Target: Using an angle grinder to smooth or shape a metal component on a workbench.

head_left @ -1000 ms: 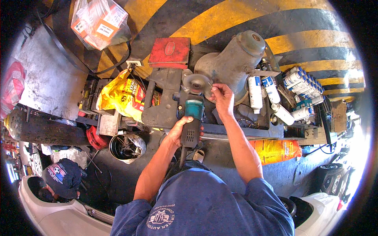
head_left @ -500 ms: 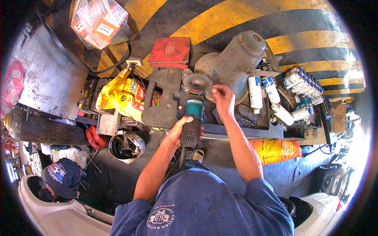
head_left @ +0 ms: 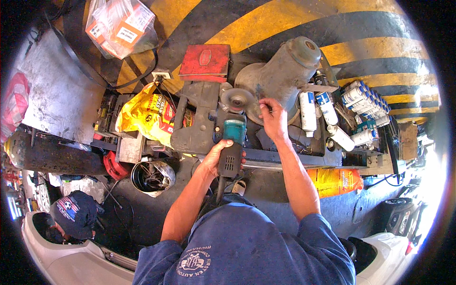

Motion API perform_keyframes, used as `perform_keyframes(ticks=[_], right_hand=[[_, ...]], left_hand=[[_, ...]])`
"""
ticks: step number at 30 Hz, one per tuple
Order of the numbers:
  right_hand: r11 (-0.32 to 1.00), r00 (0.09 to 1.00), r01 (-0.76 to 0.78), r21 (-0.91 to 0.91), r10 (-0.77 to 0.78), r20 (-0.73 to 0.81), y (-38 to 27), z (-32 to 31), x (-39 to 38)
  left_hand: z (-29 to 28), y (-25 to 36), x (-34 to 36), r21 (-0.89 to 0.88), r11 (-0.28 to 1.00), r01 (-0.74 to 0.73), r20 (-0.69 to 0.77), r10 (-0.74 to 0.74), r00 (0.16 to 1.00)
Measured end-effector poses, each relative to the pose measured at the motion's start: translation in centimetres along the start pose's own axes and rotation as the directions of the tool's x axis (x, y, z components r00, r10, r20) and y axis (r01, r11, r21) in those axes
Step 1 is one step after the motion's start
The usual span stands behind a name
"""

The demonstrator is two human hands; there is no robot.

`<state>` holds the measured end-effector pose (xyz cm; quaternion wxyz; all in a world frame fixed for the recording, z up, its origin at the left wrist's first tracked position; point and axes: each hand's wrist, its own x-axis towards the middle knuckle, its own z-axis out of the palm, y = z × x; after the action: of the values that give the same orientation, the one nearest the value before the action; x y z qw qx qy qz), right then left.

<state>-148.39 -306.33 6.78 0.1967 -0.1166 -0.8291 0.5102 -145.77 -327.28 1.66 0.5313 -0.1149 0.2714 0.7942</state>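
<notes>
My left hand (head_left: 220, 152) is wrapped round the body of a teal and black angle grinder (head_left: 233, 135), which has a grey disc (head_left: 237, 101) at its far end and a cord running back toward me. My right hand (head_left: 269, 114) pinches a small thin piece, like a metal rod, just right of the disc's edge; its shape is hard to make out. The grinder is over a dark, worn bench (head_left: 196, 128), beside a large grey metal housing (head_left: 280, 69).
A red case (head_left: 204, 61), yellow bag (head_left: 142, 116) and several spray cans (head_left: 308, 112) surround the work. A bucket (head_left: 153, 179) and orange sack (head_left: 336, 181) are below the bench. A person in a dark cap (head_left: 75, 213) is at lower left, by pale car parts (head_left: 80, 261).
My right hand has shifted slightly to the right, away from the disc, still pinching the thin piece. My left hand and the grinder look unchanged.
</notes>
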Motion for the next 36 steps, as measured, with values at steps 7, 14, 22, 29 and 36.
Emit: perform_keyframes(ticks=[7,14,22,29,36], right_hand=[[0.956,0.982,0.18,-0.232,-0.187,-0.009,-0.8,-0.3,-0.1],[1.0,1.0,-0.01,0.026,0.01,0.005,-1.1,0.4,-0.3],[0.995,0.999,-0.037,0.091,0.037,-0.004,-0.3,1.2,-0.4],[0.999,0.996,0.042,-0.015,-0.044,-0.078,1.1,2.0,-0.1],[0.985,0.993,-0.098,0.14,0.105,-0.049,0.9,0.8,-1.8]], left_hand=[[0.1,0.1,-0.2,0.014,1.0,-0.006,0.015,0.006,1.0],[0.0,0.1,-0.1,0.025,1.0,0.014,0.033,-0.014,0.999],[-0.1,0.0,-0.1,0.023,1.0,-0.001,0.011,0.001,1.0],[-0.1,0.0,0.0,0.02,1.0,0.016,0.035,-0.017,0.999],[0.4,0.1,-0.3,0.015,1.0,0.008,0.008,-0.008,1.0]])
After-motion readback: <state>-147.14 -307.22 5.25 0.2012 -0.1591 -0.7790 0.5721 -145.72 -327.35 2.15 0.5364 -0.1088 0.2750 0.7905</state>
